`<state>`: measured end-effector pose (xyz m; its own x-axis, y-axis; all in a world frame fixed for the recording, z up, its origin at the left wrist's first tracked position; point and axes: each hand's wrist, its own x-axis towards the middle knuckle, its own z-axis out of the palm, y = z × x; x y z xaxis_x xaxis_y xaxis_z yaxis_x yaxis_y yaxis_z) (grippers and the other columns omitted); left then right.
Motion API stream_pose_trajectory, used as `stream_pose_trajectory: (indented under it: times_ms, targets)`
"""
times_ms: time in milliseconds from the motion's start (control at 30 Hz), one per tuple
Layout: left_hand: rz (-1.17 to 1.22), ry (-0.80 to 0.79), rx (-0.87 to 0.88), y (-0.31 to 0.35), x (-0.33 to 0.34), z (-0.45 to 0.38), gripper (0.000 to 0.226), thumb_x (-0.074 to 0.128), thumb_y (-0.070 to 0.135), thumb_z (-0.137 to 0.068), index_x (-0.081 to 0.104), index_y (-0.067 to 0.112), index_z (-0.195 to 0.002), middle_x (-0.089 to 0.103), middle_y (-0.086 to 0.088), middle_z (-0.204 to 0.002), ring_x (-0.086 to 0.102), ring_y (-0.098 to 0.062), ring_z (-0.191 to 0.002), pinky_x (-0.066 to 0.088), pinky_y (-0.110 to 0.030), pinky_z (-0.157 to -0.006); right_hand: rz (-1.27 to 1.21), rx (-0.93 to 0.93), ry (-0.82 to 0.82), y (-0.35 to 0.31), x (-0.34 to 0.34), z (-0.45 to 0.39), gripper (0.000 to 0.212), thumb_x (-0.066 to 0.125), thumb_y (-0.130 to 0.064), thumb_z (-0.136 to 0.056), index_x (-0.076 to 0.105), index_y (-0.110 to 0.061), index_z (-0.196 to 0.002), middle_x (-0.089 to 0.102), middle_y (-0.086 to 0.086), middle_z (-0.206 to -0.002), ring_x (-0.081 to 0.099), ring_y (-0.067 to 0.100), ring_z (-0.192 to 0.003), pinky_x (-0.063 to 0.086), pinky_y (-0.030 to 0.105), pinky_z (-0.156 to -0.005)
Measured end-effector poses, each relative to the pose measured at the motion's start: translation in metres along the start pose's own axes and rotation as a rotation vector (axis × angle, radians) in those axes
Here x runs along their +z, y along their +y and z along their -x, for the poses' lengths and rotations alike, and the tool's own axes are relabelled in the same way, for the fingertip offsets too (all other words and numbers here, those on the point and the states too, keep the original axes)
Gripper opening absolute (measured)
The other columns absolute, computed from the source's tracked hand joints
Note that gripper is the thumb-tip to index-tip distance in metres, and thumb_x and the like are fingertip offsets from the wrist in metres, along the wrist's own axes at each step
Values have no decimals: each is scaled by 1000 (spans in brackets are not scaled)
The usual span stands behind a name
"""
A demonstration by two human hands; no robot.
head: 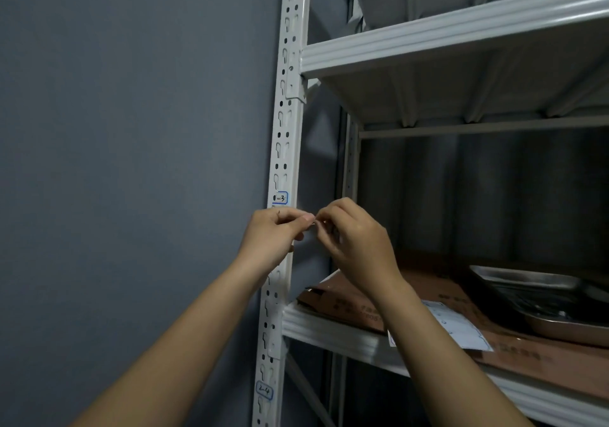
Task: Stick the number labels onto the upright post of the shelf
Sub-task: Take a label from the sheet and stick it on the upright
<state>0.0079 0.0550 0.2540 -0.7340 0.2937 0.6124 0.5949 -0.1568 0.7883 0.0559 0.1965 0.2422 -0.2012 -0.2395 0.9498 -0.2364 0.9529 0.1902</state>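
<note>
While my left hand [275, 232] and right hand [354, 234] pinch a small label I can barely see, peeling precedes pressing it onto the perforated white metal post [286, 123].

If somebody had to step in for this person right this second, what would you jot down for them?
Left hand: fingers curled, pinching something small in front of the upright post.
Right hand: fingertips meet the left hand's at the same spot; probably a label being peeled, but it is too small to make out.
Done: two handwritten labels are on the post, one just above the hands, one lower, below the shelf beam.
Label sheet lies on the cardboard on that shelf, beside metal trays.
Left: stick the label now in hand, then any others from the sheet.
</note>
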Motion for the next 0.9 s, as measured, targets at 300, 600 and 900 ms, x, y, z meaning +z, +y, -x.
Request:
stream_pose_trajectory:
  times_ms: [300, 600, 900]
  targets:
    - [-10, -70, -6, -3, 34, 33, 19, 58, 16, -93, 70, 24, -80, 68, 3, -78, 60, -9, -72, 48, -22, -63, -110, 199, 44, 1, -32, 33, 9, 66, -20, -87, 69, -14, -93, 60, 0, -93, 60, 16, -76, 52, 40, -60]
    - [-79, -151, 14, 8, 82, 54, 18, 53, 18, -96, 69, 18, -87, 67, -3, -79, 60, -14, -75, 49, -30, -71, -177, 317, -26, 19, -83, 69, 12, 66, -14, -88, 74, -16, -97, 66, -3, -90, 62, 12, -79, 53, 37, -71]
    - [-22, -236, 29, 16, 158, 42, 22, 59, 18, -92, 70, 10, -76, 62, -3, -64, 52, -9, -58, 41, -24, -60, 69, 354, 24, 68, -129, 76, 9, 67, -12, -86, 73, -14, -92, 70, 1, -90, 65, 21, -82, 53, 40, -70]
